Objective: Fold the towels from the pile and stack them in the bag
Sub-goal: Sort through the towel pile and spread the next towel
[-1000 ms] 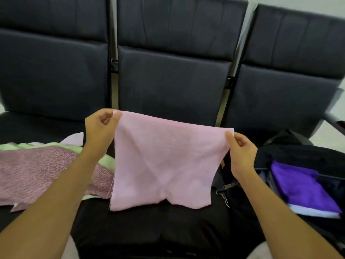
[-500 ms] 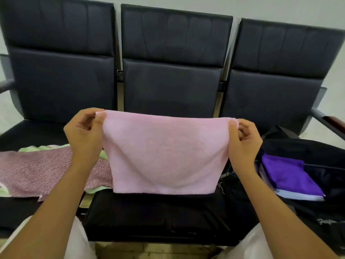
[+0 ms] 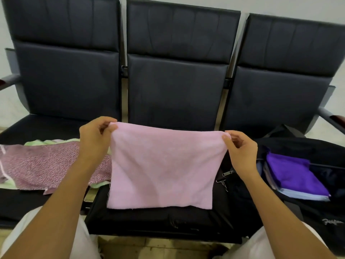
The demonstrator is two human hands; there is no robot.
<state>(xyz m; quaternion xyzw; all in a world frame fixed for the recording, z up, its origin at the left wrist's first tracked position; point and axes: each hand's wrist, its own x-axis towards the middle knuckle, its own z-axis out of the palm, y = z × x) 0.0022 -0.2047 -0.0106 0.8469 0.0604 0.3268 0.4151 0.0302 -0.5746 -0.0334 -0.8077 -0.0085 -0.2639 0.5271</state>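
A pink towel [image 3: 164, 167] hangs folded in half in front of me, over the middle seat, its lower edge touching the seat cushion. My left hand [image 3: 94, 137] pinches its top left corner and my right hand [image 3: 239, 149] pinches its top right corner. The pile [image 3: 43, 165] lies on the left seat: a purple patterned cloth on top of light green ones. On the right seat an open black bag [image 3: 308, 146] holds a folded purple towel [image 3: 293, 174] on top of pale folded ones.
Three joined black chairs [image 3: 177, 86] stand against a white wall, with armrests at both ends. The bag's zip pull and strap clip [image 3: 225, 176] hang by the middle seat's right edge. My knees in white trousers show at the bottom.
The towel's ragged lower corners have been evened out into a straight folded edge. Both hands have spread it wider and level. The view has tilted up, showing more of the chair backs.
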